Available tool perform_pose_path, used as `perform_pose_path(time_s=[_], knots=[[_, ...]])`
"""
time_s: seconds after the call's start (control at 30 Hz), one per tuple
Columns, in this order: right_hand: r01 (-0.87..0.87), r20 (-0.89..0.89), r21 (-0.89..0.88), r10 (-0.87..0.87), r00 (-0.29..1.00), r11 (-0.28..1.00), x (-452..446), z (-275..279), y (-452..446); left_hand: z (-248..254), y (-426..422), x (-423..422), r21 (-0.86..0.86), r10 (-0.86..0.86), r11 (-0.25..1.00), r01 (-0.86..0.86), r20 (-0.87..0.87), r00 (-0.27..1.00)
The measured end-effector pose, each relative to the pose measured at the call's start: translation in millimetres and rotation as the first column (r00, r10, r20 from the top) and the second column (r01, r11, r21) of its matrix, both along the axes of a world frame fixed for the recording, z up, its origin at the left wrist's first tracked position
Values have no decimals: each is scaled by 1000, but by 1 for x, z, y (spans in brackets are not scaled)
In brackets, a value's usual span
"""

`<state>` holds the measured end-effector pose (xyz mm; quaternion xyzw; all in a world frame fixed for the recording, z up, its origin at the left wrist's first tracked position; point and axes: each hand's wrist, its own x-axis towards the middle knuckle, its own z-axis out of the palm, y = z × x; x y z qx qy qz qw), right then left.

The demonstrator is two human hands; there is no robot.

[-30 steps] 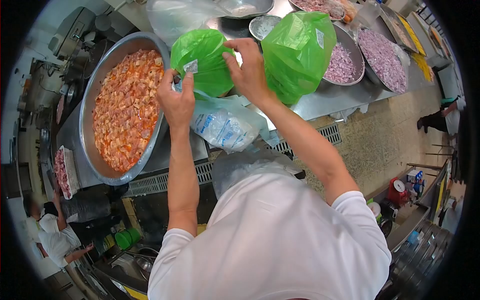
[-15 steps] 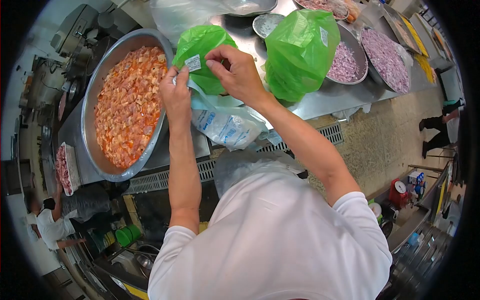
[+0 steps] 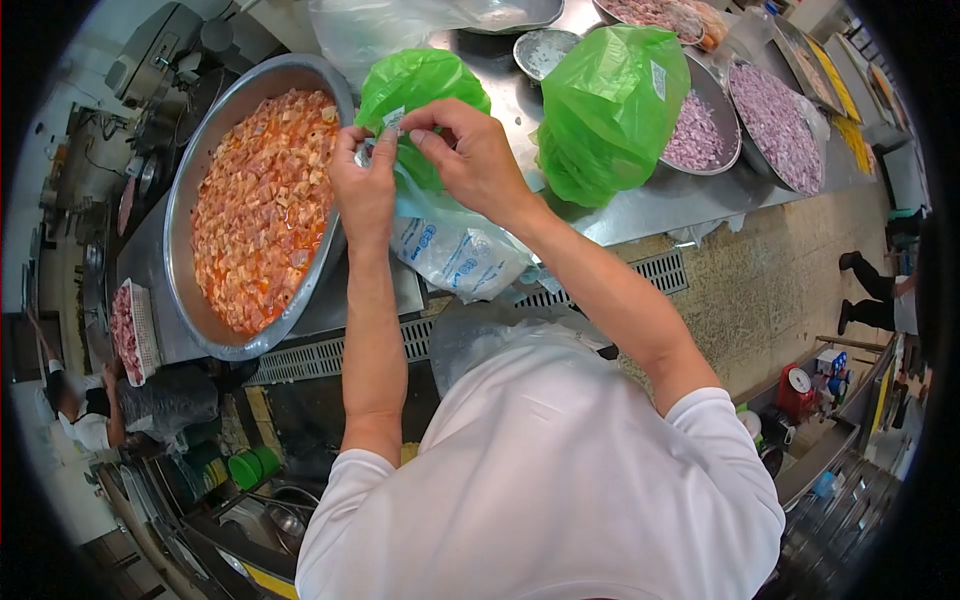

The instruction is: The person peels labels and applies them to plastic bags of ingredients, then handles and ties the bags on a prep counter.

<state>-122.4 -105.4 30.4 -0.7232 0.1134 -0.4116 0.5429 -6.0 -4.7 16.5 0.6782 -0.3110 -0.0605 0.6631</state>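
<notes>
- Currently your left hand (image 3: 362, 190) pinches the near side of the green bag (image 3: 425, 80), thumb and fingers close together; a hard pull could tear the thin plastic beside its white label (image 3: 393, 118).
- Your right hand (image 3: 470, 160) has thumb and forefinger drawn narrow by that label; whether they grip it, or plastic, I cannot tell. With a poor hold, they could slip off.
- That bag is at the metal table (image 3: 660, 200), between the big basin (image 3: 180, 270) and the second green bag (image 3: 615, 110); a sideways jerk could knock into the latter.
- Your left knuckles are just beside the basin's rim, so a drifting wrist could brush the diced meat (image 3: 265, 215), and a torn scrap could drop in.
- Below your wrists, the blue-printed bag (image 3: 455, 255) lies at the table's near edge; a snagging forearm could drag it to the floor.
</notes>
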Motion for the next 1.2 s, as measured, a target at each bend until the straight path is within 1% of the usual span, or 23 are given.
perform_pose_path(time_s=[0.07, 0.17, 0.27, 0.37, 0.47, 0.57, 0.67, 0.77, 0.87, 0.97, 1.07, 1.17, 1.2], knots=[[7, 80, -37, -4, 997, 999, 5, -5, 1, -3, -5, -3, -76, 161, 986, -146, 267, 950], [-9, 39, -34, 10, 999, 999, 6, -7, 0, 15, 1, -16, -27, 226, 972, -231, 354, 908], [-149, 38, 224, 144, 989, 963, 3, -3, 0, 21, 1, -22, -19, 206, 973, -231, 528, 824], [-184, 133, 249, 155, 979, 951, 6, -4, -3, 19, -3, -18, 32, 171, 972, -233, 584, 794], [-141, 157, 273, 100, 982, 952, 7, -5, -2, 19, -7, -16, 39, 186, 966, -255, 579, 793], [-23, 78, 236, 4, 997, 972, 3, -2, -1, 19, -10, -13, 98, 169, 961, -258, 532, 830], [31, 75, 189, -45, 996, 981, 5, -8, -3, 15, -11, -8, 94, 176, 959, -266, 536, 825], [36, 61, 203, -49, 997, 979, 3, -4, -4, 16, -11, -15, 6, 282, 947, -322, 468, 838], [7, 92, 298, -36, 995, 954, 3, -6, -5, 19, -6, -22, -52, 268, 956, -290, 564, 781], [-35, 119, 345, -6, 993, 938, 0, -6, -5, 30, -5, -34, -71, 236, 963, -258, 680, 694], [-141, 115, 471, 97, 989, 871, -3, -9, -7, 25, -7, -35, 23, 132, 981, -193, 648, 750], [-193, 119, 499, 153, 981, 845, -4, -15, -8, 25, -10, -36, 87, 125, 969, -229, 628, 768], [-179, 122, 481, 137, 983, 858, -5, -16, -8, 26, -12, -36, 94, 119, 969, -228, 631, 767]])
